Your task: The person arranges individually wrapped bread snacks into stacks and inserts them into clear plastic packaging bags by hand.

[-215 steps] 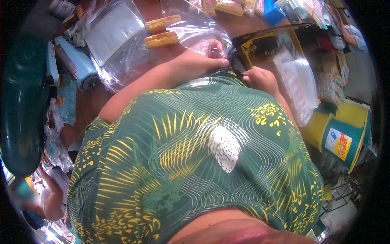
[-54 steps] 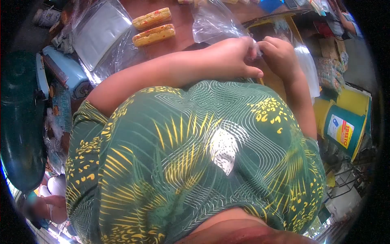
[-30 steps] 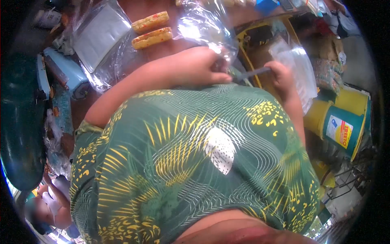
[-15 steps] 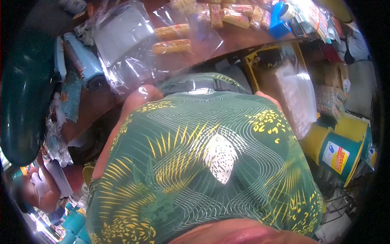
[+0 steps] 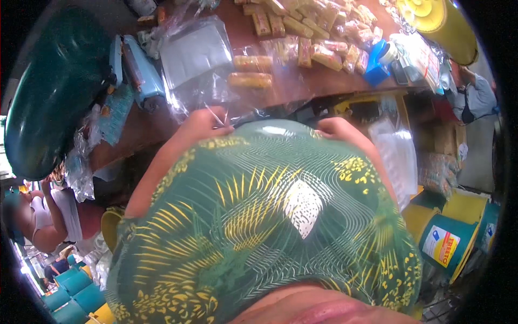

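Note:
My left hand [image 5: 204, 125] is closed at the table's front edge, against the front of my green patterned shirt [image 5: 259, 194]. Its fingers meet the near edge of a clear plastic bag [image 5: 237, 102]. Inside or under this film lie two yellowish wrapped packs [image 5: 251, 80], one above the other. On the other side of my belly, my right hand [image 5: 337, 128] has its fingers bent inward at the shirt front. Whatever those fingers hold, if anything, is hidden. A stack of clear plastic bags [image 5: 197, 51] lies on the table beyond my left hand.
Many yellowish wrapped packs [image 5: 324, 24] are heaped at the back of the brown table [image 5: 288, 93]. A blue tape dispenser [image 5: 376, 67] stands right of them, a light blue sealer-like device [image 5: 143, 75] at left. Labelled green-and-yellow buckets [image 5: 448, 243] stand at right. Another person [image 5: 51, 216] is at left.
Both hands have come further into view and moved inward towards the middle of my belly. The view has shifted, showing more of the pack heap. The belt buckle no longer shows.

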Available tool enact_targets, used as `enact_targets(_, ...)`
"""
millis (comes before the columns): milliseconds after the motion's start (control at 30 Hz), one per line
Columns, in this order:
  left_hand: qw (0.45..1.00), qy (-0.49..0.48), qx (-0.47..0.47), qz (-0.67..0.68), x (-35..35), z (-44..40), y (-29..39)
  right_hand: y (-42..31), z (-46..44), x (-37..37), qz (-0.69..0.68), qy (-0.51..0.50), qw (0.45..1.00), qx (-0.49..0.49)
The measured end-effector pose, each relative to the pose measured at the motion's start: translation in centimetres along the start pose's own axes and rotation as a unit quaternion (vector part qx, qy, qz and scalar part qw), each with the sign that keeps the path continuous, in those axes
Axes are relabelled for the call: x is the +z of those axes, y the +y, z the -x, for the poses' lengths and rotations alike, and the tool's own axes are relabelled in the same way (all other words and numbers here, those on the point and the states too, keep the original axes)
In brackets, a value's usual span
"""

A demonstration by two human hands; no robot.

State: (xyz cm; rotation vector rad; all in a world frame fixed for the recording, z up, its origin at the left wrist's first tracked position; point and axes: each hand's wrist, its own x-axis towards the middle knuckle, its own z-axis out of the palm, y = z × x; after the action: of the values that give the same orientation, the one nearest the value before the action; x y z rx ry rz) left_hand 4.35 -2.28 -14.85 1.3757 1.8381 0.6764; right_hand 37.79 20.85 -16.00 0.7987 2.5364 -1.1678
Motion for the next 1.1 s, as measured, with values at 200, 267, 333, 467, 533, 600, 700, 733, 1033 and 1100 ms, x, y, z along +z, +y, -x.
enact_targets(200, 0.868, 0.391, 0.044, 0.303, -0.3, 9.5, -3.2, 6.5, 7.0, 1.4, -0.350, 0.194, 0.896, 0.191)
enact_targets(267, 0.906, 0.383, 0.016, 0.180, 3.5, 13.0, -7.4, 9.5, 9.5, 3.9, -0.317, 0.187, 0.894, 0.256)
enact_targets(333, 0.950, 0.291, -0.069, 0.083, 7.8, 14.6, -10.6, 11.0, 11.4, 6.1, -0.292, 0.169, 0.895, 0.292)
enact_targets(467, 0.975, 0.146, -0.169, -0.003, 12.2, 13.7, -13.3, 11.6, 12.9, 7.9, -0.264, 0.149, 0.901, 0.310)
enact_targets(533, 0.975, 0.136, -0.176, -0.025, 12.1, 12.6, -13.6, 11.3, 12.9, 8.2, -0.252, 0.147, 0.907, 0.304)
enact_targets(600, 0.974, 0.129, -0.181, -0.039, 11.8, 11.8, -14.0, 11.1, 12.8, 8.3, -0.241, 0.146, 0.912, 0.298)
enact_targets(700, 0.974, 0.117, -0.186, -0.049, 11.6, 11.0, -14.1, 10.8, 12.6, 8.3, -0.232, 0.146, 0.917, 0.290)
enact_targets(733, 0.975, 0.113, -0.186, -0.049, 11.5, 10.7, -14.1, 10.8, 12.6, 8.3, -0.230, 0.146, 0.918, 0.289)
enact_targets(1033, 0.975, 0.082, -0.200, -0.056, 10.7, 9.9, -14.3, 10.2, 12.8, 8.3, -0.197, 0.134, 0.927, 0.291)
enact_targets(1100, 0.975, 0.073, -0.203, -0.059, 10.7, 9.7, -14.2, 10.1, 12.7, 8.3, -0.189, 0.129, 0.929, 0.290)
